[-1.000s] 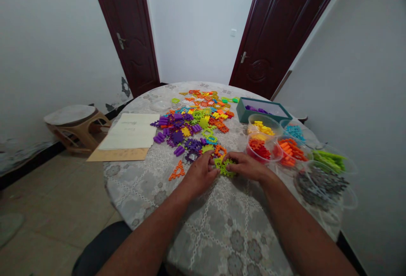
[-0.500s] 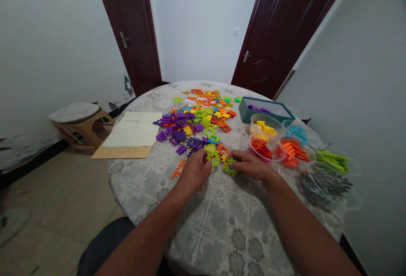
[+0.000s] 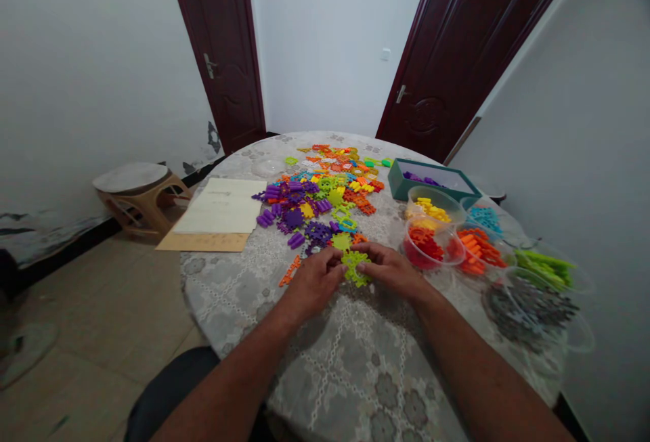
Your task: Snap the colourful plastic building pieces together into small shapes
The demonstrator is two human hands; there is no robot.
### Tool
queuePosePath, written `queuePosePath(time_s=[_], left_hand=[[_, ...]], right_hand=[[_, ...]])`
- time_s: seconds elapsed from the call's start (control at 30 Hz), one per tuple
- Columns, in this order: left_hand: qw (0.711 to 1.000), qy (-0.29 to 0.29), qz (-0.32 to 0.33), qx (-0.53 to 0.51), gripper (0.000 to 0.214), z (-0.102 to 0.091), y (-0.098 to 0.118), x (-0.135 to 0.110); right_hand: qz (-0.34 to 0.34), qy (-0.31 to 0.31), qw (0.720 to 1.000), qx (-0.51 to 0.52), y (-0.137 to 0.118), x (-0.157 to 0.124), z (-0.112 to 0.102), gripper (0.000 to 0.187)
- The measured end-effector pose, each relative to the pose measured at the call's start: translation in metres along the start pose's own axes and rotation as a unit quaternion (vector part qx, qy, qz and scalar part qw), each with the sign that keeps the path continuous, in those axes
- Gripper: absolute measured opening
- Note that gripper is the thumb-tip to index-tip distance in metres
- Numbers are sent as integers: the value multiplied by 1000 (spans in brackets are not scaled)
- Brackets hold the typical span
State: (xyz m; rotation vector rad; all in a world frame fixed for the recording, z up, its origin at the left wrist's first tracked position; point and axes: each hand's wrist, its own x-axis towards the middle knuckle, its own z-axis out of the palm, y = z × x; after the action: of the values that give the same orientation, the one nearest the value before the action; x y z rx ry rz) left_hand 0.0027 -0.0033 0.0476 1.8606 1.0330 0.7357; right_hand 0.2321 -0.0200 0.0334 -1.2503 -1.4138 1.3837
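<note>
A lime-green interlocking plastic piece (image 3: 354,268) sits between the two hands, just above the tablecloth, its jagged edges showing past the fingers. The left hand (image 3: 315,281) comes in from 7 o'clock and the right hand (image 3: 388,269) from 4 o'clock, facing each other, so the piece is pinched from both sides. Each grip is closed on it, with the fingertips (image 3: 362,251) of the right hand resting over its upper edge; whether it is one piece or two joined pieces is hidden by the fingers.

Just past the left hand, at 9 o'clock from the piece, lies a loose orange piece (image 3: 290,271). From 10 to 12 o'clock spreads a mixed heap of interlocking pieces (image 3: 325,191), with purple ones (image 3: 294,217) nearest. The colours are kept apart at 2 to 4 o'clock, in clear plastic tubs: yellow (image 3: 431,205), red (image 3: 424,246), orange (image 3: 477,252), blue (image 3: 485,218), green (image 3: 543,267) and grey (image 3: 528,310). Beyond them stands a teal box (image 3: 431,180) with purple pieces inside. At 10 o'clock, a sheet of paper (image 3: 218,206) lies on brown card (image 3: 203,242) at the edge of the round table (image 3: 228,293).
</note>
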Motion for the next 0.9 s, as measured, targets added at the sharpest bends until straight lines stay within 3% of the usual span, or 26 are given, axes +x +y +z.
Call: queuePosePath(time_s=[0.1, 0.2, 0.3, 0.4, 0.67, 0.8, 0.9], left_hand=[[986, 50, 74, 143, 23, -2, 0, 5], [941, 80, 132, 302, 30, 2, -6, 14], [907, 70, 141, 390, 31, 9, -15, 23], [894, 52, 150, 420, 21, 15, -22, 27], [896, 63, 172, 405, 10, 14, -22, 28], [946, 108, 148, 268, 24, 8, -10, 24], [981, 124, 72, 128, 25, 2, 0, 20]], right_hand=[[17, -21, 1000, 1, -7, -5, -9, 31], [22, 1, 999, 31, -12, -9, -19, 28], [36, 10, 998, 53, -11, -8, -22, 30], [47, -1, 998, 43, -8, -6, -21, 32], [37, 11, 999, -14, -12, -6, -13, 35], [-6, 76, 997, 9, -9, 0, -10, 33], [-36, 105, 993, 35, -5, 6, -6, 36]])
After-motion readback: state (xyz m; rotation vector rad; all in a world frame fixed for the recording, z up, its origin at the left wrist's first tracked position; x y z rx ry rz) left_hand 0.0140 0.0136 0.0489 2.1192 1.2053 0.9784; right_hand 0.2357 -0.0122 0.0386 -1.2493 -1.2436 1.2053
